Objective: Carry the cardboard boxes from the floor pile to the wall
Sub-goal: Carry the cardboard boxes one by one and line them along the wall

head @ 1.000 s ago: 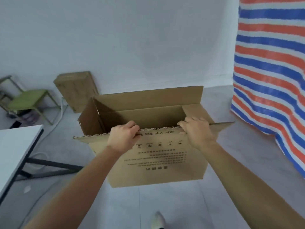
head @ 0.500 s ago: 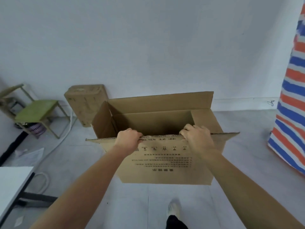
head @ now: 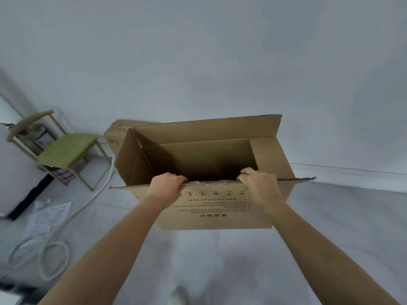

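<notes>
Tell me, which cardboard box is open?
The carried box, gripped by the left hand and right hand; its flaps stand up. The other box by the wall looks closed.

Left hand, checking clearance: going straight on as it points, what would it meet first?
Likely the far inner wall of the open box, whose near flap the left hand grips; depth unclear.

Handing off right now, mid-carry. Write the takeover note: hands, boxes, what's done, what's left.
Left hand grips the near top edge of the open cardboard box; right hand grips the same edge.
The box is held up off the floor, facing the wall.
Done: another box stands against the wall, beside the green chair.
To do: set this box at the wall. The pile is out of view; remaining count unknown.
</notes>
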Available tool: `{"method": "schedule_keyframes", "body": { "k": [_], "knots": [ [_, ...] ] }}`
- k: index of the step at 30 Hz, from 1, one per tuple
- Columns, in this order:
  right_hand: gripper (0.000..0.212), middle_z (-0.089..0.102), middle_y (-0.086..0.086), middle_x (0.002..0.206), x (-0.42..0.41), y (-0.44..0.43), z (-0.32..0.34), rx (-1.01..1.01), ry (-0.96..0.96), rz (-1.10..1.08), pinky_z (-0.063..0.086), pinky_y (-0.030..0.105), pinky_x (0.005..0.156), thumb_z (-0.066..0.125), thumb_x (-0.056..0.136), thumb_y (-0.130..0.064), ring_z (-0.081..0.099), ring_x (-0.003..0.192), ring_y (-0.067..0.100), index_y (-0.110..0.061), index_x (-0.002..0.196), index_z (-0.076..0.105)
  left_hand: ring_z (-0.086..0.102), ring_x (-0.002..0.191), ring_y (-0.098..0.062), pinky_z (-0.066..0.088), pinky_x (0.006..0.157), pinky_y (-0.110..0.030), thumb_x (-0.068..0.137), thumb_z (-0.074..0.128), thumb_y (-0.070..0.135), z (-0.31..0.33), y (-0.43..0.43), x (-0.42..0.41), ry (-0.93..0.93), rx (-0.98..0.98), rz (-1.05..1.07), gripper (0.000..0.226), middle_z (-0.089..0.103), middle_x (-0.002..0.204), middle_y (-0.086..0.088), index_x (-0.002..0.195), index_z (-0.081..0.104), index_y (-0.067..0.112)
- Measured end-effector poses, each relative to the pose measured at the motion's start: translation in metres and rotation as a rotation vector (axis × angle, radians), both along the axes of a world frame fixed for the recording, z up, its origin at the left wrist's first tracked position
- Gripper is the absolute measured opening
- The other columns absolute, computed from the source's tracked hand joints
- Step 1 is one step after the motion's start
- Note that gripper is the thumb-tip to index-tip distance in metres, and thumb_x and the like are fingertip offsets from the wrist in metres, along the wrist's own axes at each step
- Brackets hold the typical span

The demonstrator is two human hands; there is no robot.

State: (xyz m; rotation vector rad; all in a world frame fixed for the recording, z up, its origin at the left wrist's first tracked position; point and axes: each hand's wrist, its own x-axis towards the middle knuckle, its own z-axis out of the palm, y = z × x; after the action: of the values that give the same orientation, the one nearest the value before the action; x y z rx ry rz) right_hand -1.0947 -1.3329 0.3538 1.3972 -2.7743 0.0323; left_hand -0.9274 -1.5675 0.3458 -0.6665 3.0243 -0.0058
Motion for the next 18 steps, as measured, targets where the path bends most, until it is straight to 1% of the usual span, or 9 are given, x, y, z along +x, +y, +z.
{"method": "schedule_keyframes", "body": {
  "k": [1, 3, 6, 8, 10, 12, 13, 16, 18],
  "knots": [
    [0.027, 0.06, -0.011, 0.131, -0.014, -0.021, -0.001, 0.012, 0.002, 0.002, 0.055, 0.031, 0.075, 0.066, 0.092, -0.023, 0.063, 0.096, 0.01, -0.031, 0.117, 0.068, 0.061, 0.111, -0.018, 0.051, 0.082, -0.034, 0.102, 0.046, 0.036, -0.002, -0.024, -0.011, -0.029, 0.017, 0.024, 0.037, 0.067, 0.121, 0.006, 0.138, 0.053, 0.034],
    [0.024, 0.061, -0.012, 0.125, -0.041, -0.066, -0.011, 0.034, 0.015, -0.007, 0.054, 0.03, 0.074, 0.065, 0.092, -0.024, 0.062, 0.094, 0.01, -0.03, 0.115, 0.068, 0.063, 0.11, -0.019, 0.052, 0.083, -0.034, 0.102, 0.045, 0.037, -0.011, -0.08, -0.031, -0.095, 0.063, 0.074, 0.038, 0.067, 0.122, 0.006, 0.14, 0.05, 0.037],
    [0.021, 0.062, -0.011, 0.122, -0.07, -0.123, -0.027, 0.087, 0.033, -0.052, 0.055, 0.03, 0.073, 0.062, 0.094, -0.025, 0.062, 0.092, 0.01, -0.029, 0.113, 0.068, 0.064, 0.107, -0.021, 0.053, 0.085, -0.036, 0.104, 0.041, 0.041, -0.033, -0.15, -0.062, -0.182, 0.135, 0.088, 0.038, 0.068, 0.12, 0.002, 0.139, 0.053, 0.033],
    [0.019, 0.063, -0.011, 0.12, -0.087, -0.159, -0.039, 0.123, 0.03, -0.094, 0.054, 0.027, 0.07, 0.061, 0.095, -0.024, 0.061, 0.09, 0.009, -0.029, 0.111, 0.069, 0.065, 0.103, -0.021, 0.055, 0.083, -0.035, 0.105, 0.04, 0.039, -0.048, -0.191, -0.089, -0.204, 0.159, 0.063, 0.038, 0.069, 0.118, 0.0, 0.139, 0.053, 0.03],
    [0.017, 0.064, -0.012, 0.117, -0.104, -0.187, -0.048, 0.144, 0.018, -0.13, 0.05, 0.021, 0.066, 0.059, 0.096, -0.029, 0.061, 0.086, 0.008, -0.031, 0.111, 0.069, 0.066, 0.099, -0.02, 0.057, 0.083, -0.036, 0.105, 0.042, 0.035, -0.06, -0.223, -0.116, -0.201, 0.183, 0.027, 0.037, 0.069, 0.115, 0.0, 0.139, 0.052, 0.028],
    [0.022, 0.065, -0.013, 0.117, -0.118, -0.206, -0.052, 0.151, -0.021, -0.178, 0.04, 0.019, 0.06, 0.06, 0.097, -0.033, 0.061, 0.084, 0.006, -0.034, 0.116, 0.069, 0.066, 0.1, -0.02, 0.057, 0.083, -0.037, 0.104, 0.045, 0.03, -0.07, -0.248, -0.14, -0.208, 0.191, -0.016, 0.036, 0.069, 0.115, 0.0, 0.14, 0.052, 0.029],
    [0.025, 0.065, -0.013, 0.118, -0.125, -0.218, -0.058, 0.162, -0.059, -0.205, 0.039, 0.019, 0.06, 0.061, 0.097, -0.033, 0.062, 0.085, 0.006, -0.035, 0.12, 0.068, 0.065, 0.102, -0.02, 0.057, 0.084, -0.038, 0.103, 0.047, 0.028, -0.075, -0.262, -0.154, -0.222, 0.193, -0.031, 0.037, 0.068, 0.117, 0.0, 0.14, 0.051, 0.029],
    [0.035, 0.062, -0.013, 0.127, -0.148, -0.242, -0.077, 0.197, -0.12, -0.241, 0.047, 0.021, 0.067, 0.063, 0.096, -0.031, 0.063, 0.093, 0.008, -0.037, 0.131, 0.063, 0.061, 0.109, -0.021, 0.055, 0.087, -0.039, 0.1, 0.052, 0.02, -0.095, -0.292, -0.191, -0.264, 0.159, -0.072, 0.042, 0.065, 0.121, 0.001, 0.141, 0.049, 0.031],
    [0.038, 0.06, -0.013, 0.13, -0.175, -0.258, -0.093, 0.219, -0.144, -0.249, 0.046, 0.02, 0.067, 0.061, 0.097, -0.03, 0.063, 0.096, 0.008, -0.038, 0.133, 0.06, 0.058, 0.112, -0.022, 0.053, 0.089, -0.04, 0.1, 0.051, 0.018, -0.109, -0.31, -0.222, -0.297, 0.148, -0.1, 0.045, 0.063, 0.123, -0.002, 0.143, 0.046, 0.03]
  ]
}}
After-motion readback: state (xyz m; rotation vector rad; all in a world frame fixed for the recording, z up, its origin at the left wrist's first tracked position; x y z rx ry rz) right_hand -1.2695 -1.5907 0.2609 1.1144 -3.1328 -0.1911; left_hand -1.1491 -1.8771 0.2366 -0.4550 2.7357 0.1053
